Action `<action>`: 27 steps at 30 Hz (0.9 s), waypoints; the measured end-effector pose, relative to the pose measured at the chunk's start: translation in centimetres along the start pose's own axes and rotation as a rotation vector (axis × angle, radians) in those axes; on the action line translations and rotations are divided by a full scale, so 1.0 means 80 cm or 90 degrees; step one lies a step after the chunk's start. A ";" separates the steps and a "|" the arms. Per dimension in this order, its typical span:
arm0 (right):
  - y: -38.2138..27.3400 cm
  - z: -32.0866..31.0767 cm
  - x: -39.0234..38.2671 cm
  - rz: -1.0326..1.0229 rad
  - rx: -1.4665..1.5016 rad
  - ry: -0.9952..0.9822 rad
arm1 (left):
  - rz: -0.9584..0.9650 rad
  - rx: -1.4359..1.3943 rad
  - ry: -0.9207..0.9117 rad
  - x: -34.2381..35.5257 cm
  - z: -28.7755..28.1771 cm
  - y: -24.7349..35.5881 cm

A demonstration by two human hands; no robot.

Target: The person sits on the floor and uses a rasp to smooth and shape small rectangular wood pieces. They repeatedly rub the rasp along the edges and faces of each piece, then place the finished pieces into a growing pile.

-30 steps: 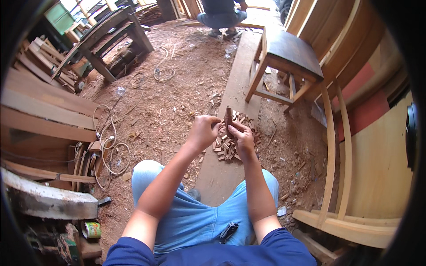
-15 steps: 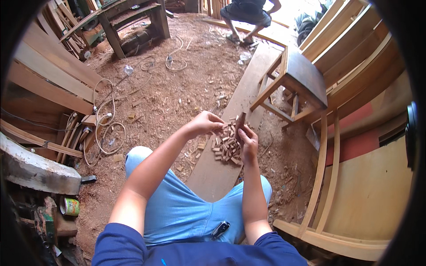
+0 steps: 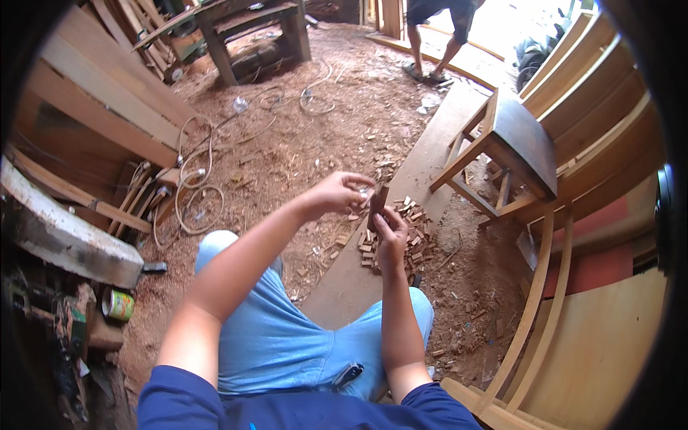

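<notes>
My right hand [image 3: 390,233] is closed around a flat dark brown wooden piece [image 3: 376,206], held up above the plank. Just left of it is my left hand [image 3: 340,193], fingers bent and turned toward that piece. A small pale patch shows at its fingertips; whether it is held there is hard to make out. Beneath my right hand, many small cut wood pieces [image 3: 416,244] lie heaped on a long wooden plank [image 3: 337,297], which runs away from between my knees. My right hand and forearm hide part of the heap.
A dark-seated wooden stool [image 3: 523,143] stands at right beside the plank. Boards [image 3: 107,107] lean at left near a coiled cable [image 3: 197,186] on the shaving-strewn floor. A wooden workbench [image 3: 251,36] stands at the back, and another person's legs [image 3: 441,43] show at the top.
My left hand's fingers have spread a little, and the brown piece has shifted left of the heap. The person at the back has risen from a crouch. The whole view has shifted.
</notes>
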State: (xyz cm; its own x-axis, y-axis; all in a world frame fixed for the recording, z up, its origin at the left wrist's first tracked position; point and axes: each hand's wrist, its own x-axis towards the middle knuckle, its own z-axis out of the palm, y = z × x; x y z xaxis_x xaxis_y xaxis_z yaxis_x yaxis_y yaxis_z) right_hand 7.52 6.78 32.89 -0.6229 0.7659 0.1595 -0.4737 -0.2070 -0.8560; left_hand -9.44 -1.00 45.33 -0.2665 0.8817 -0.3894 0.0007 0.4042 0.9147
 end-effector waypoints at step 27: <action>0.015 -0.020 -0.029 -0.034 -0.037 0.016 | 0.045 -0.104 0.140 0.041 0.036 -0.068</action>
State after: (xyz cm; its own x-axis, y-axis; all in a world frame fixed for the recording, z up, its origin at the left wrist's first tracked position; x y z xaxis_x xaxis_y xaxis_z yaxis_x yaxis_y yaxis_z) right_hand 9.40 5.73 30.67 -0.5820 0.7898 0.1936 -0.4686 -0.1311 -0.8736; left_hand -7.58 0.40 38.79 -0.4740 0.8249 -0.3079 -0.1239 0.2837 0.9509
